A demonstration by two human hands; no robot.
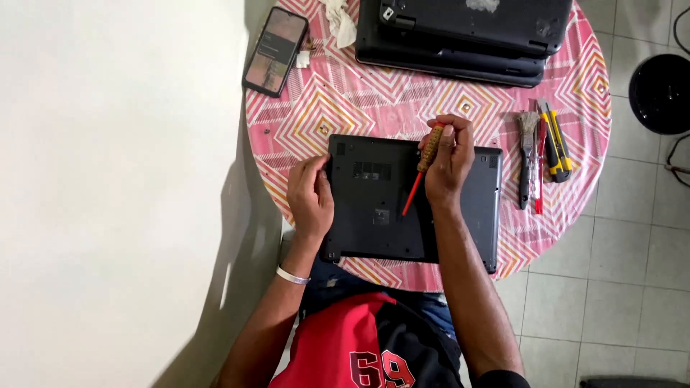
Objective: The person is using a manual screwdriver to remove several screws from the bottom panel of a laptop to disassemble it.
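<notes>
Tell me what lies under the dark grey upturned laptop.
The dark grey upturned laptop rests on a round table with a pink zigzag-patterned cloth. The cloth shows around its edges; whatever lies directly beneath it is covered.
</notes>
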